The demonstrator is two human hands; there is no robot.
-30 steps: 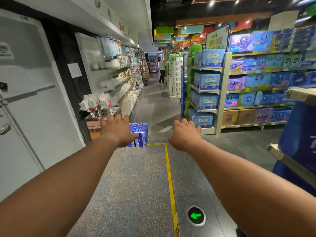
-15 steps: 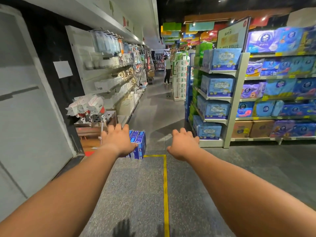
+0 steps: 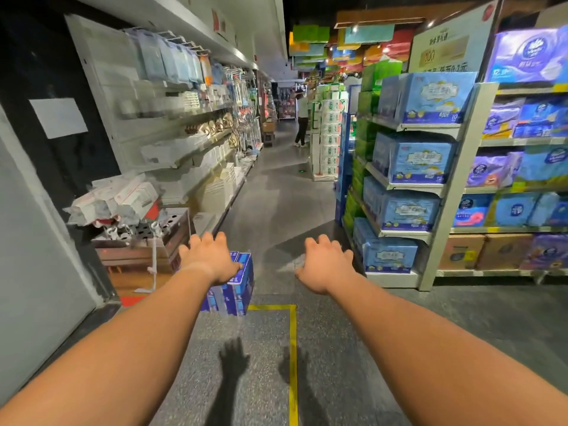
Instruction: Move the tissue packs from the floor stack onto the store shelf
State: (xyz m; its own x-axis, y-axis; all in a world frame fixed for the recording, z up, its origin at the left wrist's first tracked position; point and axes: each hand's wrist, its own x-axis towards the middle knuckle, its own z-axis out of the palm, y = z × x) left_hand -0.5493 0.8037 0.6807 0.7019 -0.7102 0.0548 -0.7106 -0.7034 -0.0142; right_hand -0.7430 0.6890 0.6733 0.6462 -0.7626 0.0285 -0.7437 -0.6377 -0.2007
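Along the left wall runs a white metal store shelf (image 3: 196, 142) of pale housewares, with a perforated wooden crate (image 3: 166, 232) of wrapped white goods at its near end. Just right of that crate, on the speckled grey floor (image 3: 246, 348) beyond a yellow painted line (image 3: 293, 333), stands the small stack of blue plastic-wrapped tissue packs (image 3: 238, 284), upright and side by side. The person's left hand (image 3: 210, 256) reaches out in front of the stack, palm down, fingers (image 3: 203, 239) spread and released, gripping nothing; whether it touches the packs yet I cannot tell, since it covers their upper left part. The right hand (image 3: 325, 264) is stretched forward over bare floor, well apart from the stack, fingers loosely curled and empty. Further right rises a grey end shelf (image 3: 408, 182) carrying big pale-blue tissue bundles. Those floor packs look light and soft, squashy under a film wrap that may be slick, so I would take them from both outer sides with flat palms, pressing the row together, or under the base, not pinching the wrap.
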